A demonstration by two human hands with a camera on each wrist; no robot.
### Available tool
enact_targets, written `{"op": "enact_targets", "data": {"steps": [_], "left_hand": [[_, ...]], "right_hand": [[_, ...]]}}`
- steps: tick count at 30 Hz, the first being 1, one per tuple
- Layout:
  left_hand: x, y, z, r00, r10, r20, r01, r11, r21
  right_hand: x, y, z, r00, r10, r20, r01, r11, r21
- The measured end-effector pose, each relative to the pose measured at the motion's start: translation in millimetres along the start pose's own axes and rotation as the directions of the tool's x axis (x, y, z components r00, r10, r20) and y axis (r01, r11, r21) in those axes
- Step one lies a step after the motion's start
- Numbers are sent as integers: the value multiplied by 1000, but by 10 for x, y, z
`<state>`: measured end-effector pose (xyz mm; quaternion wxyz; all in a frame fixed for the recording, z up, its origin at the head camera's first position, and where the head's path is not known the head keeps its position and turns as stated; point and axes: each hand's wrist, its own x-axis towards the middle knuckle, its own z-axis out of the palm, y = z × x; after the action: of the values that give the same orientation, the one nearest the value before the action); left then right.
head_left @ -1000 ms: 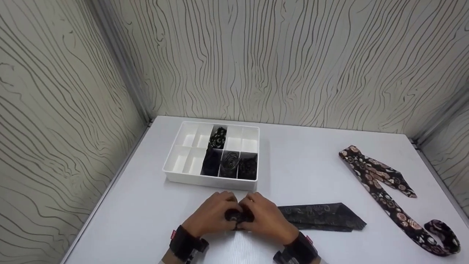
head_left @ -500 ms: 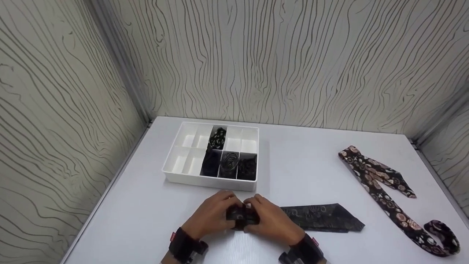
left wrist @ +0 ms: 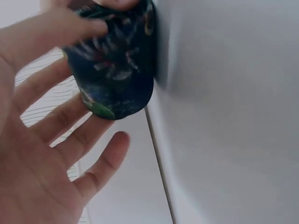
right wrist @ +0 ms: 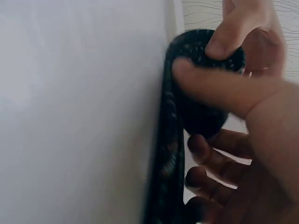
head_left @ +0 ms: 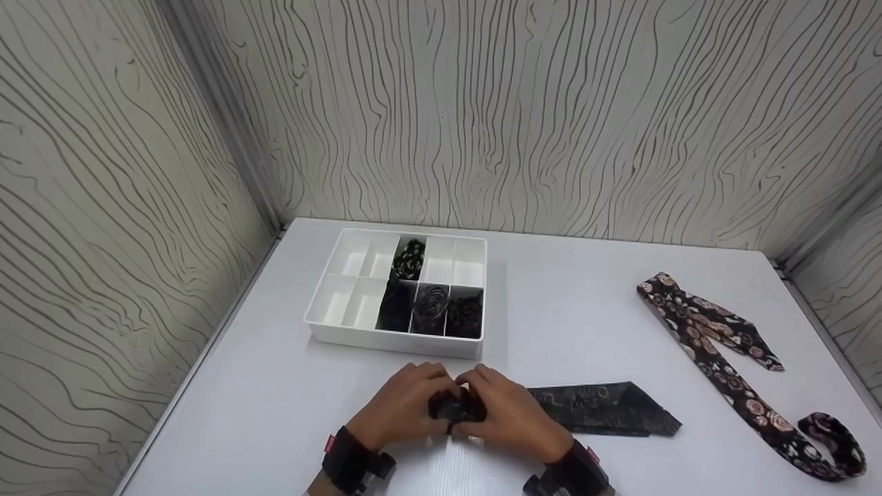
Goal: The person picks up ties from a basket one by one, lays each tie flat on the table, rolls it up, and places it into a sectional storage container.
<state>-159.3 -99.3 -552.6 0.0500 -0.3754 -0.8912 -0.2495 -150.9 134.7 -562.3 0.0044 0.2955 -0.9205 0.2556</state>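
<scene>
Both hands are on a dark patterned necktie (head_left: 599, 408), partly rolled up, in front of the white tray. My left hand (head_left: 400, 406) grips the roll from the left; in the left wrist view its thumb presses the end of the roll (left wrist: 117, 70) and its little finger sticks out free. From the other side my right hand (head_left: 508, 415) holds the same roll, thumb on the coil (right wrist: 203, 114) in the right wrist view. The unrolled part runs flat to the right on the table, ending in a wide pointed tip. Fingers hide much of the roll in the head view.
A white divided tray (head_left: 396, 339) stands behind the hands, with several rolled dark ties (head_left: 431, 310) in its compartments. A floral necktie (head_left: 730, 382) lies at the right, its near end curled. Patterned panels (head_left: 524, 124) enclose the white table (head_left: 572, 310).
The tie's flat pointed end has slid slightly left toward the hands. Fingers and thumbs have shifted around the roll, and the right wrist has moved a little outward.
</scene>
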Motion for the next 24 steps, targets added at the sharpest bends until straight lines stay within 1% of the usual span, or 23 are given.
{"op": "enact_targets", "data": {"steps": [2,5,8,11,15,19,21,24], "left_hand": [[7,14,7,1000,13,1,-13,999,39],[16,39,23,1000,25,9,-25,997,72],[29,60,40,999,34,1,-34,995,96],[39,73,56,999,50,-11,-49,994,100],[47,81,47,999,34,16,-35,996,85],[58,95,29,1000,12,19,-13,997,82],[58,100,33,1000,15,12,-15,998,68],[53,102,47,999,36,-4,-36,997,67]], "right_hand": [[-4,-13,-13,1000,-10,6,10,1000,-21],[-16,-28,-26,1000,-7,10,7,999,-43],[-26,-39,-33,1000,-2,6,2,999,-35],[-30,-32,-36,1000,0,-6,0,999,-35],[-41,-14,-45,1000,20,14,-20,1000,-2],[-79,4,-43,1000,4,-10,-4,1000,-12],[-100,20,-42,1000,5,-24,-6,1000,-30],[-114,39,-55,999,37,13,-37,999,5]]}}
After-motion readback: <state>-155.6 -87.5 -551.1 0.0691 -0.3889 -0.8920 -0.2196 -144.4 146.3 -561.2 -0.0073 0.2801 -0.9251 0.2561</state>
